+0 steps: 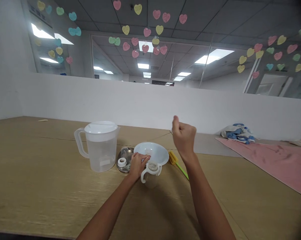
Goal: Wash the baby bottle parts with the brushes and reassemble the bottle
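Observation:
My left hand (138, 164) lies at the near left rim of a pale blue-white bowl (162, 154), fingers stretched over it; whether it grips the rim is unclear. Just right of that hand stands an uncapped baby bottle (151, 176) with white handles. Behind the wrist, a round metal tray (120, 169) carries a white bottle collar (121, 162) and a clear cap (124, 151). My right hand (184, 136) is raised above the table in a fist, thumb up, with nothing visible in it. Below it lies a yellow bottle brush (173, 158) with a green handle.
A clear lidded pitcher (102, 150) stands left of the tray. On the right, a pink cloth (270, 163) covers part of the brown table (52, 190), with a crumpled blue-and-white cloth (239, 133) behind. A white wall (130, 101) with windows above closes off the back.

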`<state>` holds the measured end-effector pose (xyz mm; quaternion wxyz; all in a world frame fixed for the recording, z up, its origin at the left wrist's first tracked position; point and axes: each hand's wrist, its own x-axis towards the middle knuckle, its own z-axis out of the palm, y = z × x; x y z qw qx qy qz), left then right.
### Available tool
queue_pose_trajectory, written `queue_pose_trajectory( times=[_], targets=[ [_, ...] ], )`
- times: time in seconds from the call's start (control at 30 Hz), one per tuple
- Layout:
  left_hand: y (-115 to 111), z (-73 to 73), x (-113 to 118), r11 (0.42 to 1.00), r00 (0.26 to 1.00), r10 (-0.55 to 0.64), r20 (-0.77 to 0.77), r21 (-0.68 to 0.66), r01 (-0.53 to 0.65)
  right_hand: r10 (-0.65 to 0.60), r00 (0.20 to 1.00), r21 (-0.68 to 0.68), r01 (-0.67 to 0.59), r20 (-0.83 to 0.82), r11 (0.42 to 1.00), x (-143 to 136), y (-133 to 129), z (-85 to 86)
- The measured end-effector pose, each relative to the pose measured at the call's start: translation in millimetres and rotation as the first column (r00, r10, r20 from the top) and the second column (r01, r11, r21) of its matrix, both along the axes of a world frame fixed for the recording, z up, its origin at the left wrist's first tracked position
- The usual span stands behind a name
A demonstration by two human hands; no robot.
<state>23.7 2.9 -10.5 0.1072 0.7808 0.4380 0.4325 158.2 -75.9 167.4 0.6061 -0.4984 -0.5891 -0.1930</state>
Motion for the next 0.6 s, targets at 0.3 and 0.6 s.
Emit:
queue_pose_trajectory(
  times=[0.3,0.6],
  targets=[
    [-6,5.3,-1,1.000,1.000,-0.005,-0.005,-0.010,0.005,0.024,0.998,-0.682,0.024,0.061,0.731,64,84,-67.0],
    [-4,3.7,-3,1.000,1.000,-0.002,-0.017,0.012,0.002,0.140,0.970,-0.771,0.067,0.199,0.634,58,105,-101.2]
  ],
)
